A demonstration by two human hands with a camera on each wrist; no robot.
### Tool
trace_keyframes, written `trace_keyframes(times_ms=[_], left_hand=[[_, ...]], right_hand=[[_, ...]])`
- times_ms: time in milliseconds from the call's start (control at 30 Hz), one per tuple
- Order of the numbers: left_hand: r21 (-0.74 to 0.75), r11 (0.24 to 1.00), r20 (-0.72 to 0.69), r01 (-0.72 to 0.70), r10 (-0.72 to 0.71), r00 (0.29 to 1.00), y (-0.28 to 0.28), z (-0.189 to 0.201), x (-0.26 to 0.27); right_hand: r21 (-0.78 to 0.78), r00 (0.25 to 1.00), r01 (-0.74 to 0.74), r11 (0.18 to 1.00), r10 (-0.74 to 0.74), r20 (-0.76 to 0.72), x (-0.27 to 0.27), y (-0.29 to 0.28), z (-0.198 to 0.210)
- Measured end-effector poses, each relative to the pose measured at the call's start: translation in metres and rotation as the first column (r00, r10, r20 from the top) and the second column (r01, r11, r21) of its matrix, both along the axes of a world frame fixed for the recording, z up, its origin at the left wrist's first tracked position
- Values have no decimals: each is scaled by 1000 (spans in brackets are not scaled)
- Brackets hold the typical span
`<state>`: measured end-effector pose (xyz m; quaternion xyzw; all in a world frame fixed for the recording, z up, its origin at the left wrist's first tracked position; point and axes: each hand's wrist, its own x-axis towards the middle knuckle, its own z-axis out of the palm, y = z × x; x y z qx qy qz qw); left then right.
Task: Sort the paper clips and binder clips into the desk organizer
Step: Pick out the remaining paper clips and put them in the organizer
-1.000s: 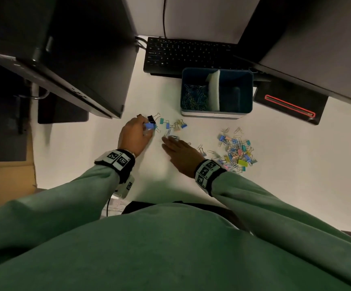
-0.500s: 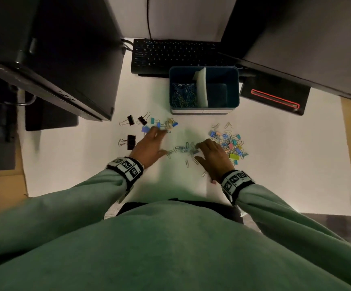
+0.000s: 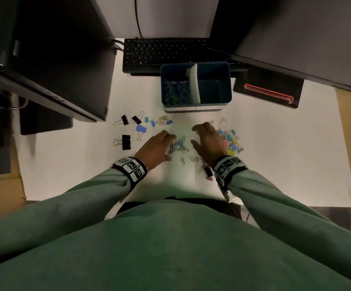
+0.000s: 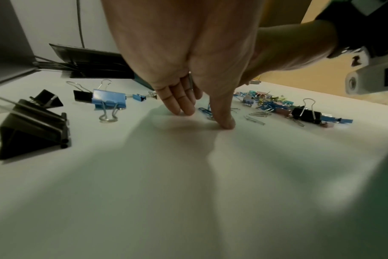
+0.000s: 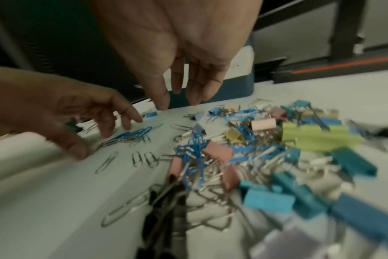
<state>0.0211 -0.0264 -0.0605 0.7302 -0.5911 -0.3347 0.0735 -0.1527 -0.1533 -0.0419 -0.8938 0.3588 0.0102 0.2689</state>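
Note:
The blue desk organizer (image 3: 225, 97) stands at the back centre, with paper clips (image 3: 176, 91) in its left compartment and its right one looking empty. A small bunch of blue paper clips (image 3: 178, 144) lies between my hands. My left hand (image 3: 162, 145) rests on the desk just left of the bunch, with its thumb (image 4: 224, 121) and fingers (image 4: 182, 105) touching the surface. My right hand (image 3: 199, 136) hovers open to the right of the bunch, its fingers (image 5: 195, 91) hanging loose. A mixed pile of binder clips and paper clips (image 3: 231, 141) lies beside the right hand.
Black binder clips (image 3: 126, 141) and a blue binder clip (image 3: 141, 129) lie to the left, with smaller ones (image 3: 159, 120) behind them. Loose silver paper clips (image 3: 191, 158) lie near my right wrist. A keyboard (image 3: 166, 53) sits behind the organizer, and dark monitors overhang both sides.
My left hand left the binder clips at the left and came to the centre. My right hand moved right toward the mixed pile. The blue paper clips now lie bunched between both hands.

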Motion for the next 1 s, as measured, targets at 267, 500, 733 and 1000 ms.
trace_keyframes(times_ms=[267,500,733,1000], left_hand=[[-77,997,149,31,-19,989,-16,-1,-3],[-19,1000,101,-11,13,995,-7,0,3],[-249,928,-134,-277,250,959,-30,61,9],[-332,858,-63,-391,393,917,-115,95,40]], right_hand=[[78,968,-186,980,196,-159,25,34,-11],[158,978,-134,978,156,-135,21,25,-19],[490,935,181,853,-304,183,11,-18,38],[203,931,210,956,-259,259,96,-78,72]])
